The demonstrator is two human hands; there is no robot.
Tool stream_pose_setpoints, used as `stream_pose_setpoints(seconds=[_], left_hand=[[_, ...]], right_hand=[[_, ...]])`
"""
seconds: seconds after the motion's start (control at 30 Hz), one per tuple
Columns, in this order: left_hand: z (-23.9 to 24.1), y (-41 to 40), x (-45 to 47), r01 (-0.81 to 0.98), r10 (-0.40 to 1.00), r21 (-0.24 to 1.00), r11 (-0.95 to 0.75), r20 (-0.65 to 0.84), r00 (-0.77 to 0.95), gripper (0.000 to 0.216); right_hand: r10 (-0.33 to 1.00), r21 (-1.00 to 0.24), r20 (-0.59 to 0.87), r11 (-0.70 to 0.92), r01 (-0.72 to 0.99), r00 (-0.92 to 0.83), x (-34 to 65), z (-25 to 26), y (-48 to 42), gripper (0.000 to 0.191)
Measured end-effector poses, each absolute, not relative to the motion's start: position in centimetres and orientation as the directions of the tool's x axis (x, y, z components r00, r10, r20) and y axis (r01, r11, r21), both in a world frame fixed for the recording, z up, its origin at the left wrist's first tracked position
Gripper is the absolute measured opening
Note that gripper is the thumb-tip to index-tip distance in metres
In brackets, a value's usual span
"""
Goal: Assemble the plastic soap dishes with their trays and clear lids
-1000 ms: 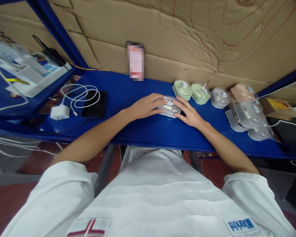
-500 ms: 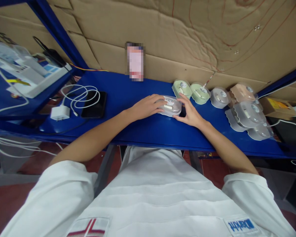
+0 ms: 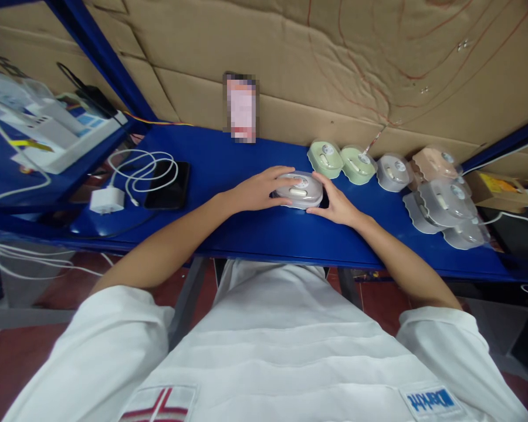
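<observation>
A grey oval box with a clear lid [image 3: 305, 192] lies on the blue tabletop in front of me. A pale oblong piece and a round label show on its top. From the left, my left hand [image 3: 264, 189] grips the box, one finger lying over the lid and the thumb along the near side. My right hand [image 3: 338, 202] curves around the opposite end, thumb near the front edge. Behind the box sit two green boxes of the same shape, one green box [image 3: 325, 159] and another green box [image 3: 358, 166], beside a grey box [image 3: 393, 174].
Several grey and peach boxes [image 3: 449, 202] are stacked at the right, near a cardboard carton [image 3: 501, 190]. At left lie a black phone [image 3: 169, 186], a coiled white cable and a white charger [image 3: 107, 201]. A blurred-out device [image 3: 241, 110] leans on the cardboard backing.
My left hand has shifted from over the lid to the left end and side of the box, its thumb now at the near side. The box stays nearly in place.
</observation>
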State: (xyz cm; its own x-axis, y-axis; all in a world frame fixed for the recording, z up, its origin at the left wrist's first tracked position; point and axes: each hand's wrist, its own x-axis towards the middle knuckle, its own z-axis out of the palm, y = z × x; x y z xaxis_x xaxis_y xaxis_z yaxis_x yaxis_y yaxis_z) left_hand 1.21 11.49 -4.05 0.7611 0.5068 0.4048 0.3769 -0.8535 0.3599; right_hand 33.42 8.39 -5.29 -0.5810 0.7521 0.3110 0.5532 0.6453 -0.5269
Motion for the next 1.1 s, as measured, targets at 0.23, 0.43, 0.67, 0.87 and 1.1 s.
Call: stream_pose_setpoints(seconds=[0.23, 0.43, 0.67, 0.87, 1.1], left_hand=[[-4.5, 11.4, 1.7, 0.355, 0.465, 0.314, -0.881, 0.428, 0.775, 0.064], [-3.9, 11.2, 1.8, 0.386, 0.488, 0.319, -0.865, 0.361, 0.795, 0.069], [-4.1, 11.0, 1.9, 0.405, 0.501, 0.311, -0.860, 0.353, 0.790, 0.069], [-4.5, 11.1, 2.5, 0.388, 0.469, 0.275, -0.880, 0.372, 0.801, 0.065], [-4.7, 11.1, 3.1, 0.364, 0.452, 0.281, -0.888, 0.382, 0.806, 0.064]], right_hand=[[0.703, -0.436, 0.350, 0.708, 0.556, -0.620, 33.6, -5.4, 8.2, 0.101], [0.704, -0.425, 0.328, 0.705, 0.568, -0.630, 33.7, -5.1, 8.2, 0.096], [0.720, -0.424, 0.308, 0.689, 0.588, -0.621, 33.7, -4.8, 8.5, 0.096], [0.711, -0.412, 0.327, 0.700, 0.583, -0.623, 34.3, -4.7, 8.6, 0.100], [0.728, -0.429, 0.354, 0.684, 0.590, -0.587, 34.6, -5.0, 8.6, 0.104]])
